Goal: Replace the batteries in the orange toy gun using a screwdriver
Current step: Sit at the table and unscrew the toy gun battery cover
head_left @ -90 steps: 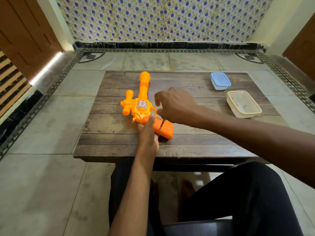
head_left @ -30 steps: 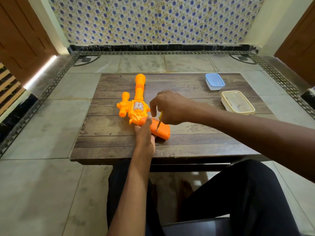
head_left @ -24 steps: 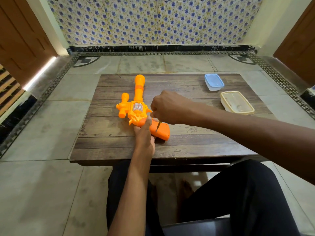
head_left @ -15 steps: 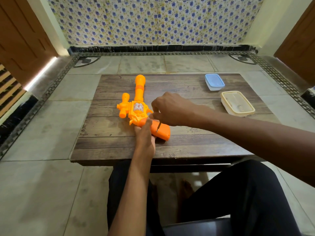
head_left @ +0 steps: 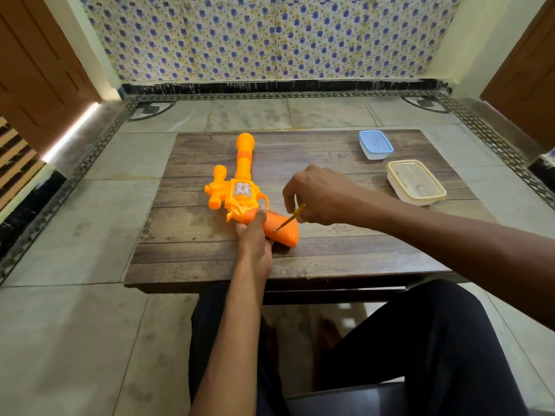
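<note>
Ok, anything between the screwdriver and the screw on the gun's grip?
Nothing visible. The screwdriver, pinched by the right hand, has its tip at the screw on the orange toy gun; the left hand grips the gun beside it.

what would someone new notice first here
The bright orange toy gun lies in the middle of the wooden table, barrel pointing away from the person. The left hand grips it near the handle while the right hand pinches a small yellow screwdriver, tip on the handle. A blue-lidded container and a cream container sit far right.
</note>
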`<state>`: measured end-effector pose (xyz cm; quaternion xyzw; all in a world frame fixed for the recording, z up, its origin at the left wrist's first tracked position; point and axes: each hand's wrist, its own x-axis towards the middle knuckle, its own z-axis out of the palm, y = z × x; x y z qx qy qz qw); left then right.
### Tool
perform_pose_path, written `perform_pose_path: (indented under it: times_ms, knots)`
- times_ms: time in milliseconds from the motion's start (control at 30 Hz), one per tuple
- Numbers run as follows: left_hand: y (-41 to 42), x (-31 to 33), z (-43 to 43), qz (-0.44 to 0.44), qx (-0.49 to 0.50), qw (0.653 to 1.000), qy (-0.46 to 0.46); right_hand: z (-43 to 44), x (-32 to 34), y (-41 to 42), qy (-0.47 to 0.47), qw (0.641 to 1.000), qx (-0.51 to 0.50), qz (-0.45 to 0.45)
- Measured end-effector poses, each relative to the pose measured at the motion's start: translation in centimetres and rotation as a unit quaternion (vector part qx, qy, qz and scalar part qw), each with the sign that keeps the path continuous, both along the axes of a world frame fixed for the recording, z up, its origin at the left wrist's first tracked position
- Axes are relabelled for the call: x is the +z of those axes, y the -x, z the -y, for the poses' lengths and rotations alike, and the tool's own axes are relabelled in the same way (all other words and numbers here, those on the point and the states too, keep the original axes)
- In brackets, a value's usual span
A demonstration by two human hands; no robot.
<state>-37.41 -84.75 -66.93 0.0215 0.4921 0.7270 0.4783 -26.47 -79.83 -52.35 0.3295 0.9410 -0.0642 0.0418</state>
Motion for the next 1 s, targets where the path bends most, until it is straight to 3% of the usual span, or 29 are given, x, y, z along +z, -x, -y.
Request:
perform_pose_path:
  times_ms: [267,467,733,1000]
  knots:
    - [-0.1,0.1,0.0,0.009,0.010,1.000,0.018,-0.7,-0.7,-1.7,0.040,0.998,-0.035,-0.035]
    - [0.0,0.0,0.2,0.007,0.002,1.000,-0.001,-1.9,-3.1,-5.3,0.071,0.965,-0.192,-0.160]
    - [0.0,-0.1,0.1,-0.006,-0.003,1.000,-0.027,-4.2,-9.0,-11.4,0.039,0.914,-0.342,-0.214]
    - [0.8,-0.5,0.1,0.008,-0.033,0.998,-0.053,-5.1,-11.0,-12.0,0.000,0.934,-0.327,-0.143]
